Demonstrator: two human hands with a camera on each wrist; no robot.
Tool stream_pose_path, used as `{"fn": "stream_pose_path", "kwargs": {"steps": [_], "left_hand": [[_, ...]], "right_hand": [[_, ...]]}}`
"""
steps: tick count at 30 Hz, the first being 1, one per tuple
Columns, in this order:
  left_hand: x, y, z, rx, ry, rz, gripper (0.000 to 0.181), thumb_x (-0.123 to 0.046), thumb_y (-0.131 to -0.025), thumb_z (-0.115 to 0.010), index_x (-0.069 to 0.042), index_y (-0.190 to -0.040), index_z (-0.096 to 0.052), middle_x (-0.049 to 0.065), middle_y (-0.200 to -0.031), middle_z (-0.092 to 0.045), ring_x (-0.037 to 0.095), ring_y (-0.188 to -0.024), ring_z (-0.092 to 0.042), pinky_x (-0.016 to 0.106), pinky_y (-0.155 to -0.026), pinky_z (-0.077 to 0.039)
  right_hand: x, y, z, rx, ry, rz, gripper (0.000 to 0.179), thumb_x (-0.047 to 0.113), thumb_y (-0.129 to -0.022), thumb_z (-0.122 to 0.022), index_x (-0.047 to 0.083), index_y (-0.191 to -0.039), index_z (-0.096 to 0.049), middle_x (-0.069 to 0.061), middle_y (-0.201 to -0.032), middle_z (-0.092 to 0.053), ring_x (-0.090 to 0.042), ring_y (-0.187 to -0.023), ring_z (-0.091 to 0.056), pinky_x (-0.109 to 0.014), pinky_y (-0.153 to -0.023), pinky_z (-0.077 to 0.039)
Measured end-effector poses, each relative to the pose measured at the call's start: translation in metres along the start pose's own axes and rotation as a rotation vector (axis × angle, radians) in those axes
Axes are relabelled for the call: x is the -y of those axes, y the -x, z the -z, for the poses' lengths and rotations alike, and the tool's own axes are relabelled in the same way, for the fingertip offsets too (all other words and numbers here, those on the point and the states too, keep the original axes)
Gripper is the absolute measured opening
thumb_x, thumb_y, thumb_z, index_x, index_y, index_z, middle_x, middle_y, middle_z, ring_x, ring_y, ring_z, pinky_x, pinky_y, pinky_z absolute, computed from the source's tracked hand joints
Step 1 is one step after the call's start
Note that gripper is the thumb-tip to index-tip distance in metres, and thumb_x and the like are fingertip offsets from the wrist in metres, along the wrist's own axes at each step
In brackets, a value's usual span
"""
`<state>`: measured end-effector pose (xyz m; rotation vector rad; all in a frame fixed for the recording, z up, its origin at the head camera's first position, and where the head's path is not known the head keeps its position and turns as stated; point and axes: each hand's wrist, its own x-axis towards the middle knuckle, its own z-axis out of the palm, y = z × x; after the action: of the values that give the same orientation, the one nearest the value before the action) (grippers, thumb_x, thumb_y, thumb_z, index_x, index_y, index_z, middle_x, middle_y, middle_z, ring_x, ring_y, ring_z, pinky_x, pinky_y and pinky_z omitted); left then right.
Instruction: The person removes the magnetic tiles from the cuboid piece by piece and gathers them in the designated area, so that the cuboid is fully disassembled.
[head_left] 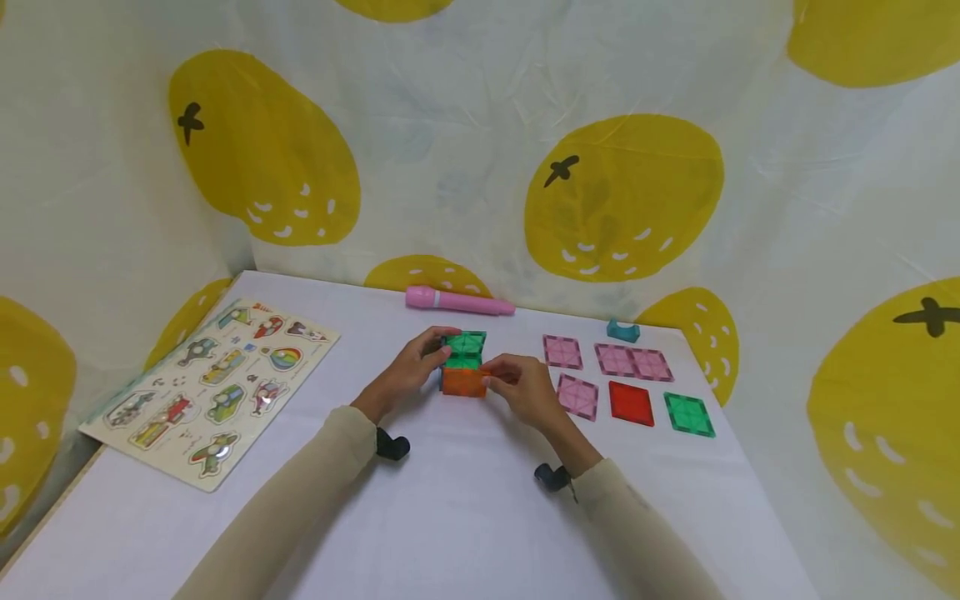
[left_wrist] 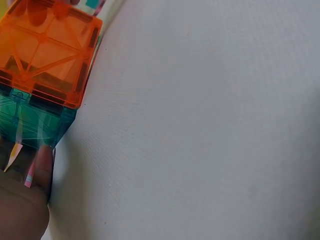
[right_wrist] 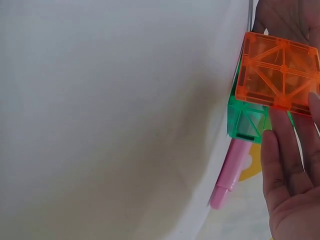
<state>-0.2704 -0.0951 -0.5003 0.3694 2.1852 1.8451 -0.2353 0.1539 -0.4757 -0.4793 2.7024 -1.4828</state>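
In the middle of the table a small box of see-through magnetic tiles stands between both hands. Green tiles form its top and a side, and an orange tile makes up the face nearest me. My left hand grips the box from the left, its thumb at the green tiles. With thumb and fingers, my right hand pinches the right edge of the orange tile. In the right wrist view the orange tile sits over a green tile, with fingers of the right hand behind them.
To the right lie several pink tiles, a red tile and a green tile. A pink pen-shaped toy and a teal curved piece lie along the back edge. A picture puzzle board is at the left.
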Motion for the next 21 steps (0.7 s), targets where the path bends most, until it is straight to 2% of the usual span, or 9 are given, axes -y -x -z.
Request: {"fn": "stream_pose_path", "kwargs": {"steps": [7, 13, 21], "left_hand": [[-0.002, 0.002, -0.001, -0.007, -0.018, 0.005, 0.038, -0.032, -0.114, -0.052, -0.034, -0.152, -0.052, 0.005, -0.168, -0.041, 0.035, -0.157, -0.036, 0.063, -0.130, -0.027], [-0.003, 0.002, -0.001, -0.013, -0.041, 0.008, 0.038, -0.031, -0.114, -0.051, -0.036, -0.151, -0.052, 0.003, -0.168, -0.041, 0.036, -0.158, -0.036, 0.062, -0.130, -0.027], [-0.002, 0.000, -0.001, -0.030, -0.034, 0.033, 0.037, -0.030, -0.113, -0.053, -0.038, -0.149, -0.054, 0.000, -0.168, -0.042, 0.035, -0.160, -0.034, 0.063, -0.132, -0.020]], "right_hand": [[0.002, 0.013, 0.002, -0.008, 0.012, 0.007, 0.016, 0.016, -0.097, -0.079, 0.022, -0.111, -0.082, 0.004, -0.108, -0.081, -0.015, -0.096, -0.077, -0.037, -0.090, -0.065], [0.002, 0.022, 0.011, -0.018, -0.049, 0.006, 0.018, 0.017, -0.098, -0.078, 0.022, -0.115, -0.081, 0.000, -0.111, -0.082, -0.018, -0.101, -0.079, -0.035, -0.094, -0.064], [-0.009, 0.041, 0.039, -0.021, -0.083, -0.083, 0.024, 0.016, -0.100, -0.075, 0.019, -0.123, -0.078, -0.003, -0.115, -0.081, -0.019, -0.102, -0.079, -0.025, -0.091, -0.063]]}}
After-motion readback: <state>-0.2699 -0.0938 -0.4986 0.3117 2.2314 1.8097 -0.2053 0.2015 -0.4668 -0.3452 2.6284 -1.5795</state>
